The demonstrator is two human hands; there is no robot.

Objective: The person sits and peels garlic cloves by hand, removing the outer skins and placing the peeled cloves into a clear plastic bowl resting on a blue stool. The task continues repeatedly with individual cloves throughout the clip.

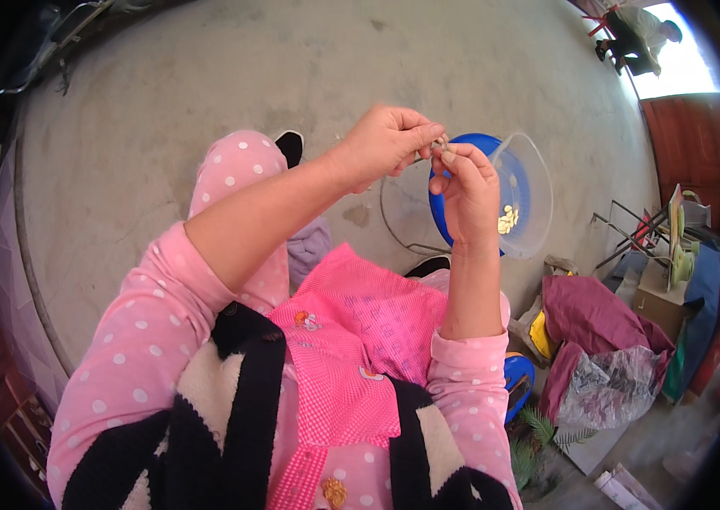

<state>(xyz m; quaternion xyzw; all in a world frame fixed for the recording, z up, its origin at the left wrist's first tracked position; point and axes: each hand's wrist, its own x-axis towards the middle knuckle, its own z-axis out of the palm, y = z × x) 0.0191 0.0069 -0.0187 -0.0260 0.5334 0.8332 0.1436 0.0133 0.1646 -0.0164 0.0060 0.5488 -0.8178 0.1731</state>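
My left hand comes in from the left with thumb and fingers pinched together. My right hand meets it, its thumb and forefinger pinched too. Between the fingertips of both is a small brownish piece, mostly hidden, so I cannot tell what it is. Just behind my right hand stands a blue plastic basin. A translucent plastic container rests at its right side, overlapping it. Several pale yellow kernels show in the container, beside my right wrist. A pink checked apron covers my lap.
A thin metal ring frame is on the concrete floor by the basin. To the right lie a maroon cloth, clear plastic sheeting, a cardboard box and a blue shoe. Another person sits far off at upper right.
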